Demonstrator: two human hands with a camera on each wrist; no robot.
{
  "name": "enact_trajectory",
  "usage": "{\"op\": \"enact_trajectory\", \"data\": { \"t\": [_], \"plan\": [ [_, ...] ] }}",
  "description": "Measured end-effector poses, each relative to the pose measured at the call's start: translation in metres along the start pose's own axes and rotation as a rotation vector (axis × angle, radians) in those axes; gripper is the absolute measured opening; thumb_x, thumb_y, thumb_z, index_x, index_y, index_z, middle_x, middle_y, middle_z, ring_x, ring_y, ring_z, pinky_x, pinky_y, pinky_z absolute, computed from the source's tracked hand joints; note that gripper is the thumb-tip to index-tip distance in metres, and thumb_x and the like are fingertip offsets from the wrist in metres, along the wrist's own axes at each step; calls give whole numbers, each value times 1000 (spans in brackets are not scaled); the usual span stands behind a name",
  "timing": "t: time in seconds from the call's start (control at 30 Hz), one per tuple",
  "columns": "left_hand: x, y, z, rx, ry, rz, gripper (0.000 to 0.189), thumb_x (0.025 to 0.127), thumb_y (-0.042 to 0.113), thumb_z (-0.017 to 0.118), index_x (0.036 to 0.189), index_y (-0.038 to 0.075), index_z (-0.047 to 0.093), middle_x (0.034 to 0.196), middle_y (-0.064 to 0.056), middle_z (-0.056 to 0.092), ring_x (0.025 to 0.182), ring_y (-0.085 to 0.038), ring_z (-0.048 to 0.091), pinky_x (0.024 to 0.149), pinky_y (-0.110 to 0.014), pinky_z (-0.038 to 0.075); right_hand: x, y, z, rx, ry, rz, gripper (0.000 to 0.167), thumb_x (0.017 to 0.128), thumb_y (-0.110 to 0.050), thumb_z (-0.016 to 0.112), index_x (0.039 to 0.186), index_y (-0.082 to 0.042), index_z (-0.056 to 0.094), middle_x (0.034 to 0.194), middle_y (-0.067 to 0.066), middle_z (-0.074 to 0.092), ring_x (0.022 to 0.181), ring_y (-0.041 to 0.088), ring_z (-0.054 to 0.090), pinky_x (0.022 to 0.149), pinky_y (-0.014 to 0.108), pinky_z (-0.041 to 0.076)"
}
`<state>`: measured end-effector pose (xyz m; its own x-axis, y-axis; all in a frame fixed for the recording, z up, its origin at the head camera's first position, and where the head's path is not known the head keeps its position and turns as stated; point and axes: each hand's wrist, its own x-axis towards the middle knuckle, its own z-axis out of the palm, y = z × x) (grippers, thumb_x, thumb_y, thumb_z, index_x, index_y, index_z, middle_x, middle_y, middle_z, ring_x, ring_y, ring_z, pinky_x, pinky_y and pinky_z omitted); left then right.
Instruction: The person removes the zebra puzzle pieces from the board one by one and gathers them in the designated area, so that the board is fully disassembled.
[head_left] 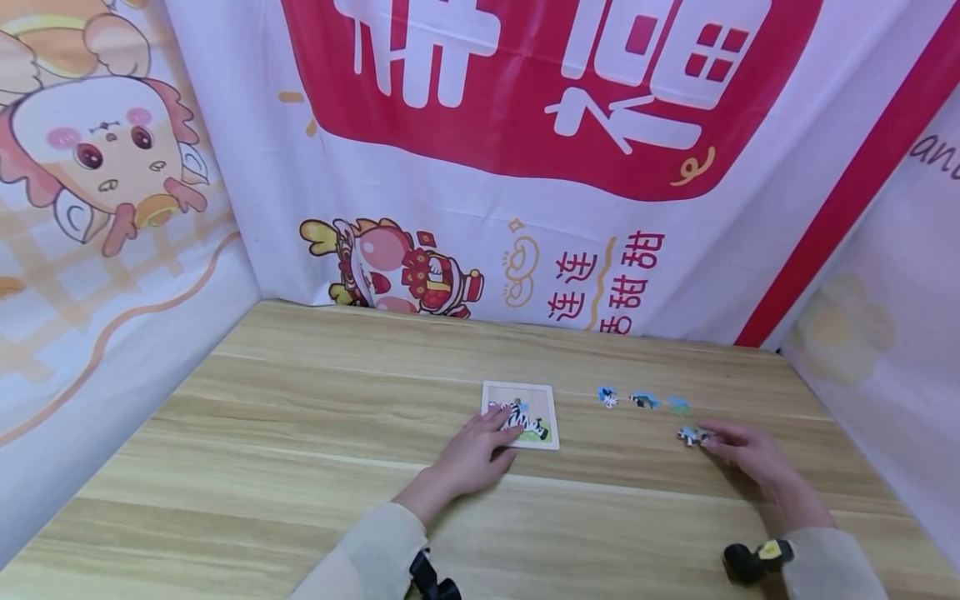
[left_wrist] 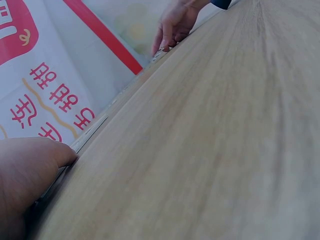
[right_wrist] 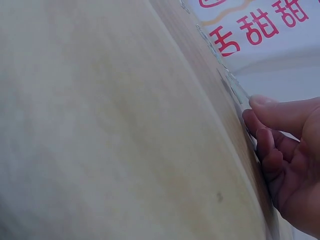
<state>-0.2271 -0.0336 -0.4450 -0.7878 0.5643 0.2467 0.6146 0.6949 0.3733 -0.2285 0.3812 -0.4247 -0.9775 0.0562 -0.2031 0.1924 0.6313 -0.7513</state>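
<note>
A small square puzzle board [head_left: 555, 417] with a pale frame and a zebra picture lies on the table. My left hand [head_left: 472, 450] rests on its lower left part, fingers stretched over the picture and covering some of it. In the left wrist view, the thumb side of that left hand [left_wrist: 32, 175] is beside the board's thin edge. To the right, a jigsaw puzzle piece [head_left: 688, 435] is pinched at its right end by the thumb and finger of my right hand [head_left: 753, 454]. The right wrist view shows this right hand [right_wrist: 295, 145] low at the tabletop, its other fingers curled.
Three loose puzzle pieces lie in a row behind the right hand: a blue-and-white one [head_left: 608, 397], a dark-and-blue one [head_left: 645, 401] and a green-and-blue one [head_left: 678, 406]. The wooden table [head_left: 300, 442] meets printed cloth walls [head_left: 450, 192] at the back and sides.
</note>
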Motion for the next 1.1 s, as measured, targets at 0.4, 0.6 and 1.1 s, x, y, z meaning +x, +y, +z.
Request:
{"op": "enact_trajectory", "data": {
  "t": [0.4,0.6,1.1],
  "plan": [
    [0,0,-1,-11,-5,-10,40,87,29,47,125,14,47,136,-11,28,125,-25,21,101,-40,16,-2,-5,1,-34,-36,-38,49,80,-28,60,121,-4,48,119,24,42,105,35,37,82,50,31],
    [-1,0,-2,-14,-1,-10,40,87,29,47,125,13,47,136,-11,28,125,-25,21,101,-40,16,0,-6,0,-59,-50,-55,45,81,-24,59,121,-5,49,114,20,47,101,32,40,79,47,35],
    [-2,1,-2,-18,0,-1,40,88,30,47,125,14,47,137,-10,28,125,-25,20,101,-40,16,-1,-6,-4,40,-93,-31,52,82,-27,57,126,-4,42,109,14,49,93,25,44,71,33,38]
  ]
}}
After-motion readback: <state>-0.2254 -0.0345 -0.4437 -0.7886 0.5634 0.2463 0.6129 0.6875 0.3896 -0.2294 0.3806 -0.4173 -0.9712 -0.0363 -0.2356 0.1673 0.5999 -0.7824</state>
